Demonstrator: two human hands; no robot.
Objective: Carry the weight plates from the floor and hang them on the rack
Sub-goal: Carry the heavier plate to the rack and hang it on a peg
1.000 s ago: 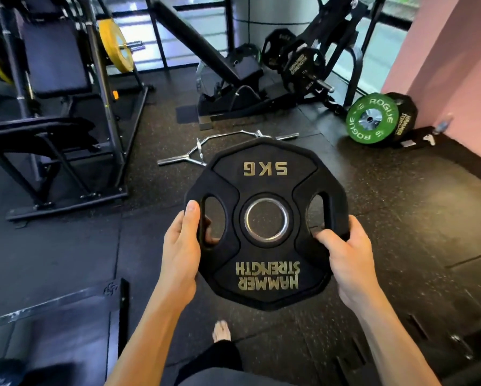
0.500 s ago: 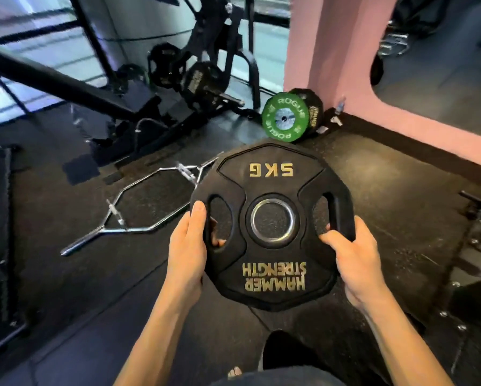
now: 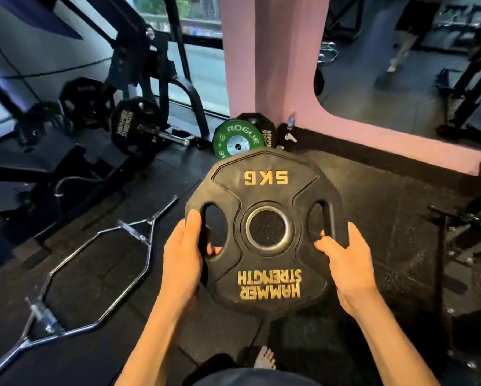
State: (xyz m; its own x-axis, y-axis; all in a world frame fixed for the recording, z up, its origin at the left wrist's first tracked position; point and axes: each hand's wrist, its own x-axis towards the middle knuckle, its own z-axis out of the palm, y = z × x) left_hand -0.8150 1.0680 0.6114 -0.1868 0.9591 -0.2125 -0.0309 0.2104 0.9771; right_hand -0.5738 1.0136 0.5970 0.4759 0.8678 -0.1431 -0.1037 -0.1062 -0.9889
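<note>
black 5 kg weight plate [image 3: 264,196] gripped through its side slots by left hand [image 3: 182,257] and right hand [image 3: 345,263], above rubber floor [image 3: 387,196]

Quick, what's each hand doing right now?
Left hand: holding the plate by its left grip slot.
Right hand: holding the same plate by its right grip slot.

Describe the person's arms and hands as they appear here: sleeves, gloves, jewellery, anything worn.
Both forearms are bare as far as the picture shows, with no sleeves in view. The left hand and the right hand wear no gloves, and no rings, watch or wrist straps can be seen. No markings show on either arm. The upper arms are out of the picture.
</note>
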